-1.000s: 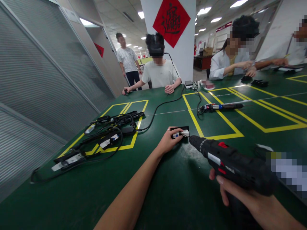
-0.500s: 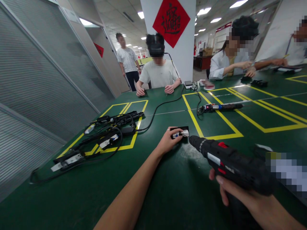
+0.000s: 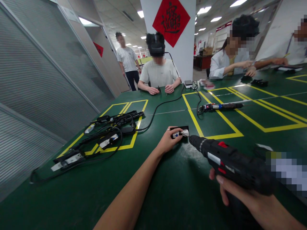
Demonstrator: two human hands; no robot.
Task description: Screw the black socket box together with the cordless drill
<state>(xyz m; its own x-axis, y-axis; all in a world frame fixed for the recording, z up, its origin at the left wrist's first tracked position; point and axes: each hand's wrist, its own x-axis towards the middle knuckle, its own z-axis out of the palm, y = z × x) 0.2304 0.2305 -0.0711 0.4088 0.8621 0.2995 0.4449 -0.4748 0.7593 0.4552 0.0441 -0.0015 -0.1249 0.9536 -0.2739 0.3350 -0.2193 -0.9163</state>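
Note:
My left hand [image 3: 170, 139] is closed around a small black housing [image 3: 186, 130] with a white part inside, holding it against the green tabletop. Fingers cover much of its left side. A black cordless drill [image 3: 230, 163] with red switches is gripped in my right hand [image 3: 242, 191]. Its chuck points left, and the tip is right at the near right corner of the black housing; whether it touches a screw there I cannot make out. The drill body hides part of my right hand.
Black cased parts with cables [image 3: 112, 127] lie within yellow tape at left. A blue-and-black electric screwdriver [image 3: 220, 107] lies at right beyond the drill. A person in a headset [image 3: 158, 70] sits opposite, and other people are at the far right and back left.
My hands, the drill and the housing look unmoved. Across the table, the seated person's hand on the left of the picture has moved right, toward the other hand, with a small dark piece.

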